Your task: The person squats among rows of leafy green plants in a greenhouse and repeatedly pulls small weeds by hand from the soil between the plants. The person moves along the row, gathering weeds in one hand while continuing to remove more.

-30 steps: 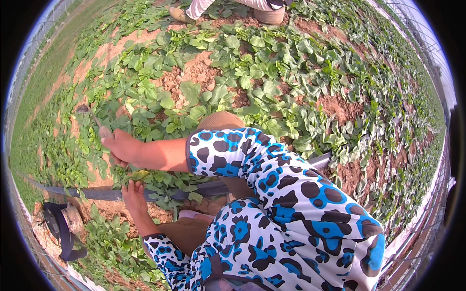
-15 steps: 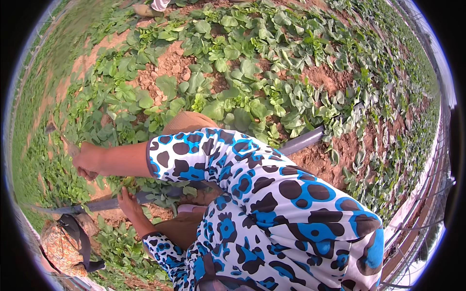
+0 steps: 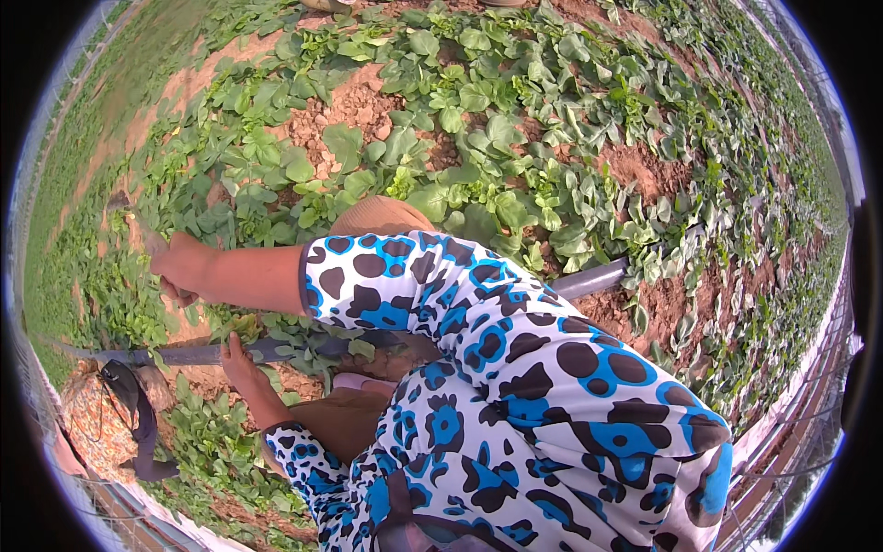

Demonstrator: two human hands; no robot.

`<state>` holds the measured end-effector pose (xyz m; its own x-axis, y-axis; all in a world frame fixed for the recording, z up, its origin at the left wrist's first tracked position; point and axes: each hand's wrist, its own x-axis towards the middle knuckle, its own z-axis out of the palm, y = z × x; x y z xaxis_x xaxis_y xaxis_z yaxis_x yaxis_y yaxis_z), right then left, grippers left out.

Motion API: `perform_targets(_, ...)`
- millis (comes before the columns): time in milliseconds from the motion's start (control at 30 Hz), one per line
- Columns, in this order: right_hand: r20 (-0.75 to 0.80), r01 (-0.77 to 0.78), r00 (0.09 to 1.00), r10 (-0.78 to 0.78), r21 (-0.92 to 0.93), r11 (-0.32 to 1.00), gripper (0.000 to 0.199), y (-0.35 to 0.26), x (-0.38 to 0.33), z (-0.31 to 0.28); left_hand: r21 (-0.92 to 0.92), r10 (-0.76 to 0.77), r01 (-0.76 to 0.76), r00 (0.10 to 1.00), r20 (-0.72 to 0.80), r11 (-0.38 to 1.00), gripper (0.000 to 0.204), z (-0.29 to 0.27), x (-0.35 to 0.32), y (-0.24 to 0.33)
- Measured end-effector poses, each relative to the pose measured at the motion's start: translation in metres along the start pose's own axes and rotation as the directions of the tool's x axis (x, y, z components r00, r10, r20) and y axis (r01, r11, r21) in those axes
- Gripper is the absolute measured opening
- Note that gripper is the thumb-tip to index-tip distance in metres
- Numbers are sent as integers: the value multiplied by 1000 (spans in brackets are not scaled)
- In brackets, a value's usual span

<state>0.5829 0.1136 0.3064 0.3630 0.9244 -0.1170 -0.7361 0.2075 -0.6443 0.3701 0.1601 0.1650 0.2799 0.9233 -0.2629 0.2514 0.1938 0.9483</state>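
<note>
My right hand (image 3: 177, 267) reaches far left across low green leafy plants (image 3: 248, 184), its fingers closed around thin stems at the edge of the plant row. My left hand (image 3: 239, 354) is lower, just beside a dark pipe (image 3: 175, 355), with its fingers curled on a small bunch of picked leaves (image 3: 246, 327). Both arms wear sleeves patterned in white, black and blue. The palms are hidden.
Rows of leafy plants (image 3: 515, 138) grow in reddish clumpy soil (image 3: 349, 106). The pipe reappears at the right (image 3: 593, 276). An orange patterned bag with a black strap (image 3: 110, 414) lies at the lower left. Another person's foot (image 3: 324, 5) shows at the top edge.
My right hand has stretched further left into the plants and then lifted a little. My left hand has stayed by the pipe. The view has shifted, so the other person has nearly left the frame.
</note>
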Motion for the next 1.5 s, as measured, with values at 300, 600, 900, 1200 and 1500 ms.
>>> perform_targets(300, 23, -173, 983, 183, -229, 958, 19, -5, -18, 6, -383, -12, -31, 994, -111, 923, 27, -34, 8, 1)
perform_targets(600, 21, -290, 938, 346, -499, 817, 20, 33, -22, -1, -462, -28, 95, 988, 151, 882, 22, -18, -32, 22)
perform_targets(900, 20, -208, 921, 388, -820, 534, 27, 71, -42, 4, -489, -25, 132, 975, 219, 862, 22, -23, -41, 40)
perform_targets(1200, 256, 275, 916, 310, -961, -18, 40, 99, -57, 20, -616, -20, 85, 994, 111, 784, 26, -34, -34, 41)
perform_targets(1500, 866, 867, 474, 158, -491, 88, 25, 88, -122, 116, -711, 15, 24, 999, 48, 703, 33, -35, -29, 39)
